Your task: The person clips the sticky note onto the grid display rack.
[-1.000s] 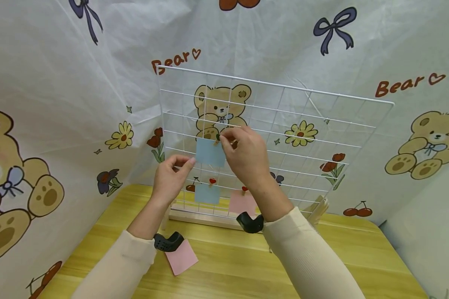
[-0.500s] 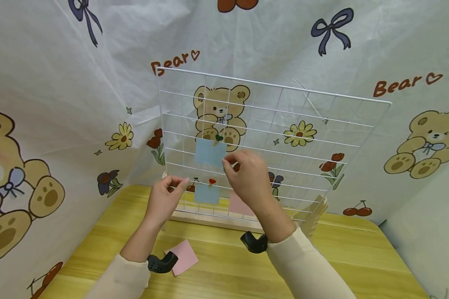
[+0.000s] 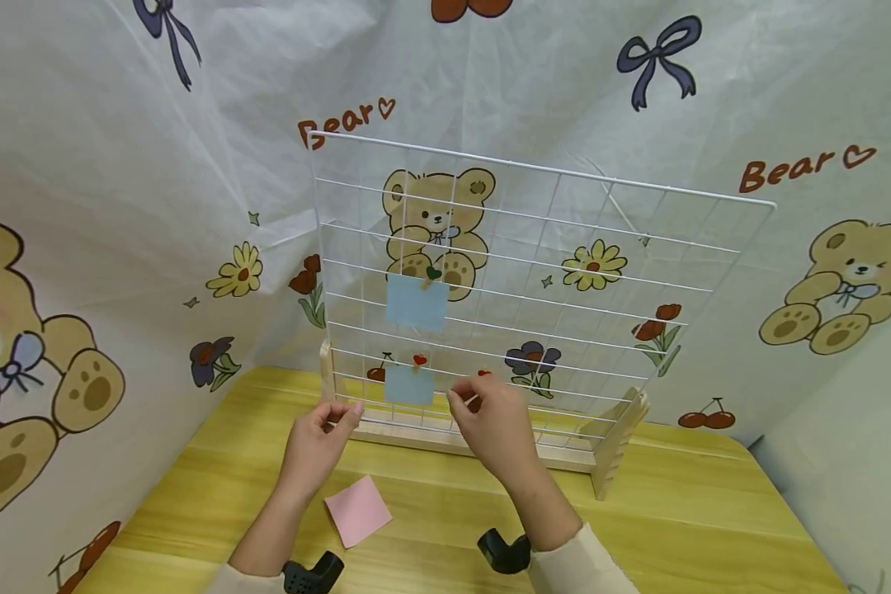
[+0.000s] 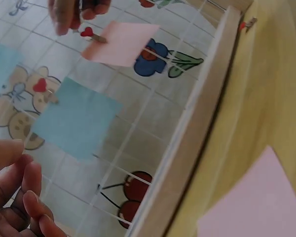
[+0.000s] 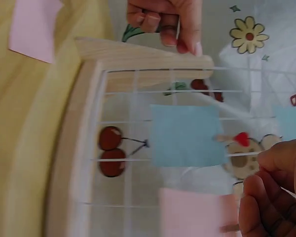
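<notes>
Two blue sticky notes hang on a white wire grid (image 3: 542, 247). The upper blue note (image 3: 416, 304) is held by a clip with a green heart (image 3: 434, 273), the lower blue note (image 3: 408, 386) by a red-heart clip (image 3: 419, 360). A pink note (image 4: 123, 43) hangs on the grid behind my right hand (image 3: 496, 425), pinned by another red-heart clip (image 4: 91, 33). My right hand holds nothing, its fingers loosely bent. Near the grid's lower left corner is my left hand (image 3: 318, 445), also holding nothing, fingers relaxed.
A pink sticky note (image 3: 359, 511) lies on the wooden table (image 3: 713, 503). The grid stands in a wooden base (image 3: 416, 437) with an upright foot (image 3: 616, 450) at the right. A small red-headed clip (image 4: 249, 23) lies on the table by the base. Behind hangs a bear-print cloth (image 3: 535, 82).
My right hand has let go of the green-heart clip and dropped away from the upper blue note. My left hand has left that note and come down too. The note stays hanging.
</notes>
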Demonstrator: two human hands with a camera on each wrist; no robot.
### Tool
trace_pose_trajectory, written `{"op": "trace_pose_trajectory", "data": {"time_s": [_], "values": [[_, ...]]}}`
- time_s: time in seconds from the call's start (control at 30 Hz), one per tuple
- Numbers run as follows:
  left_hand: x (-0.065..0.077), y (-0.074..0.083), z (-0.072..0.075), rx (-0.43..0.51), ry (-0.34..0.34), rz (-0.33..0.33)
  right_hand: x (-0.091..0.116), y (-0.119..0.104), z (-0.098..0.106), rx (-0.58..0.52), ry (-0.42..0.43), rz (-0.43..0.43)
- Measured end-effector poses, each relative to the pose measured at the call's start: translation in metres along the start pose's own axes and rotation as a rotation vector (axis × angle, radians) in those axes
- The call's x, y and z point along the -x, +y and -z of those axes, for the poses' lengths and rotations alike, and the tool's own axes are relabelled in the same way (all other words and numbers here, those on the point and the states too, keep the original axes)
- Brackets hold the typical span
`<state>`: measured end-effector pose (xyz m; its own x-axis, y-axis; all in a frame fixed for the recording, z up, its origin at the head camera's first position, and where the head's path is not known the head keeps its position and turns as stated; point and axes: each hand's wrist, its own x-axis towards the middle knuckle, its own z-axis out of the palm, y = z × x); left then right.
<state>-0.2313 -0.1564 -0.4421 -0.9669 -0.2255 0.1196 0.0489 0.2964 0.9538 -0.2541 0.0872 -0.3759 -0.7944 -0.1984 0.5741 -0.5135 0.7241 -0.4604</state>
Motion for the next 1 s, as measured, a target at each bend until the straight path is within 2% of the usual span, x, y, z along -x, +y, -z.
{"op": "trace_pose_trajectory", "data": {"time_s": [0.2, 0.37, 0.57, 0.7, 0.87, 1.0], "values": [[0.004, -0.014, -0.001, -0.047, -0.027, 0.016, 0.034, 0.024, -0.020, -0.060, -0.032, -0.159], [0.009, -0.022, 0.003, -0.163, -0.112, 0.026, 0.063, 0.044, -0.032, -0.126, -0.064, -0.289], [0.009, -0.031, 0.009, -0.240, -0.206, 0.040, 0.087, 0.063, -0.034, -0.156, -0.074, -0.455], [0.009, -0.034, 0.013, -0.292, -0.255, 0.046, 0.094, 0.074, -0.031, -0.151, -0.077, -0.517], [0.012, -0.032, 0.020, -0.444, -0.347, 0.081, 0.100, 0.092, -0.021, -0.133, -0.051, -0.606], [0.017, -0.026, 0.025, -0.674, -0.383, 0.121, 0.104, 0.117, -0.009, -0.104, -0.055, -0.694]]}}
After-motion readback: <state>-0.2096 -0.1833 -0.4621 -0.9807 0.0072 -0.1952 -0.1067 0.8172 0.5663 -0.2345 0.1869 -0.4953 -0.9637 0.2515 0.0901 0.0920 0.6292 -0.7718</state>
